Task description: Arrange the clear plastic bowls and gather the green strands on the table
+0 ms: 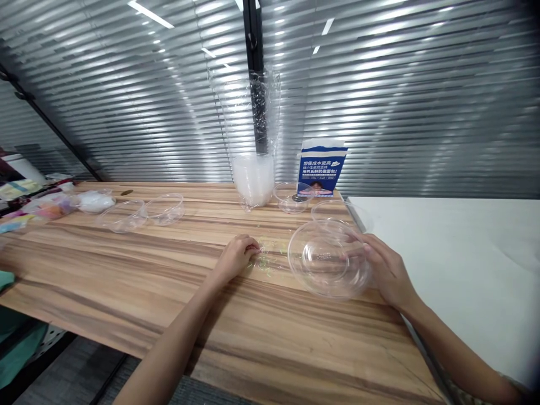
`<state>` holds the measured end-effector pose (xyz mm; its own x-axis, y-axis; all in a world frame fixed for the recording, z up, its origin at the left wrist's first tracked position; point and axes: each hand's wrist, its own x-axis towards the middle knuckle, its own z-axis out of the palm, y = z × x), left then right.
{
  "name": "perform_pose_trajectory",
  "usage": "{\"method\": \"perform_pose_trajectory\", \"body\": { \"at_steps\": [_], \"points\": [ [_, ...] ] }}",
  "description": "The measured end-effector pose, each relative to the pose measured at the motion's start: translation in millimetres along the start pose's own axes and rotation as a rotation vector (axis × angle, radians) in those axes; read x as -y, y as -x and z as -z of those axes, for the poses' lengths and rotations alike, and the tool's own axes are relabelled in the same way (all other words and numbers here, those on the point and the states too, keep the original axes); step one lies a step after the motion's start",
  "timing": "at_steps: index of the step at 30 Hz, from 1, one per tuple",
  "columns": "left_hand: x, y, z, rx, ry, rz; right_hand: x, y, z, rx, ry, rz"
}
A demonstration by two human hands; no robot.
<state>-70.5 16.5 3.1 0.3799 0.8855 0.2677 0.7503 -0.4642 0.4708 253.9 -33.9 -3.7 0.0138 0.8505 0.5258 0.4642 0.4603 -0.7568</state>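
Observation:
My right hand (390, 273) grips the rim of a clear plastic bowl (323, 261), which is tilted so its round opening faces me. On the wooden table, my left hand (238, 256) has its fingertips pinched together at the edge of a scatter of thin green and clear shreds (265, 260). Whatever those fingertips hold, if anything, is too small to make out. Just behind the tilted bowl is another clear bowl (333, 209), partly hidden by it.
A bagged stack of clear bowls (253, 180) stands at the back, beside a single bowl (291, 205) and a blue printed bag (323, 169). Two clear bowls (164, 209) and several colourful packets (50, 205) lie to the left. A white table (455, 253) adjoins on the right.

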Motion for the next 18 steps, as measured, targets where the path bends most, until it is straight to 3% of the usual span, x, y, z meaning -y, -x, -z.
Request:
{"method": "perform_pose_trajectory", "body": {
  "at_steps": [18],
  "points": [
    [7,0,-1.1,-0.011,0.023,0.019,-11,1,-2,0.004,-0.09,-0.062]
  ]
}}
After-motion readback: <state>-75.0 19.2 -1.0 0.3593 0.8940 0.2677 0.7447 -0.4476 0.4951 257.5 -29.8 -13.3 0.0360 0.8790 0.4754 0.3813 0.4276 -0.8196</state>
